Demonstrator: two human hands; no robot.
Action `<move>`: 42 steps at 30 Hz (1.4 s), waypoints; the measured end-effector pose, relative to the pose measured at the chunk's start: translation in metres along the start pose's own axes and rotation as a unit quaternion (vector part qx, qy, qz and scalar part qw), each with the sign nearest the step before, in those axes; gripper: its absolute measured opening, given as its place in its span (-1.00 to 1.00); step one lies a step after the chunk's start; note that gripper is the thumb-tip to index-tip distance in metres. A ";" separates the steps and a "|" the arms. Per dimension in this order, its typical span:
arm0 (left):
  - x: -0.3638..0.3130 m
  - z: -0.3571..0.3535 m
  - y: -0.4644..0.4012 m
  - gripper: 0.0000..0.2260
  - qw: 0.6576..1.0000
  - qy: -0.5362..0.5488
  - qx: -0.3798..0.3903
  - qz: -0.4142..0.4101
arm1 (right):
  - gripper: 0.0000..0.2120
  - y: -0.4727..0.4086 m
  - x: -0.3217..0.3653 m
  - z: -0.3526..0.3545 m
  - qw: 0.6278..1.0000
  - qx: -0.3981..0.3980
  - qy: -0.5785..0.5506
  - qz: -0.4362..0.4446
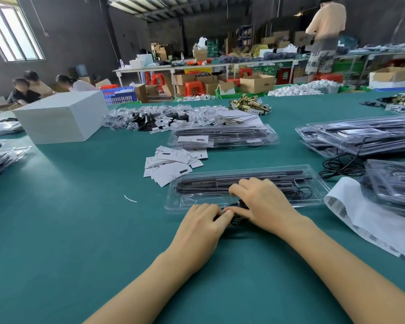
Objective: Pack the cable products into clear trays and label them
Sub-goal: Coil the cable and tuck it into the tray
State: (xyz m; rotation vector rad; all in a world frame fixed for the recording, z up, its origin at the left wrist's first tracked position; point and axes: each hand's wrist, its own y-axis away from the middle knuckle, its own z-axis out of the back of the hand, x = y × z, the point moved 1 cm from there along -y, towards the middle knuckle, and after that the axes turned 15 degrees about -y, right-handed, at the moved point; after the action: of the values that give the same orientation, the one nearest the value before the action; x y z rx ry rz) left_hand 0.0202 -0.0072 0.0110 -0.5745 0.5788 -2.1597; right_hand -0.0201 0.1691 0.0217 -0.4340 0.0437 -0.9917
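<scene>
A clear plastic tray [197, 199] lies on the green table in front of me, with long black strips in its far slots and a thin coiled wire at its right end. At the tray's near edge both hands meet over a small black cable bundle [237, 220]. My left hand [202, 226] pinches the bundle with curled fingers from the left. My right hand [262, 202] grips it from the right and partly covers the tray. Most of the bundle is hidden under my fingers.
Loose white label cards [171, 164] lie left of the tray. A filled tray stack [222, 136] sits behind, more stacks [360, 134] at right with loose black cable [339, 167]. A barcode label sheet [360, 213] lies at right. A white box [59, 118] stands far left.
</scene>
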 end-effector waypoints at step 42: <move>0.032 -0.014 -0.009 -0.76 0.996 0.044 0.044 0.070 | -0.66 -0.021 0.002 0.002 0.936 -0.025 -0.351 -0.018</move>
State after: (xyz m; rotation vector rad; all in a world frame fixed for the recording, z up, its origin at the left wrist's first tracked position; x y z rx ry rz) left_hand -0.0110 -0.0249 0.0116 -0.3816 0.5521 -2.0736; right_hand -0.0353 0.1586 0.0320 -0.8180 -0.5878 -0.8255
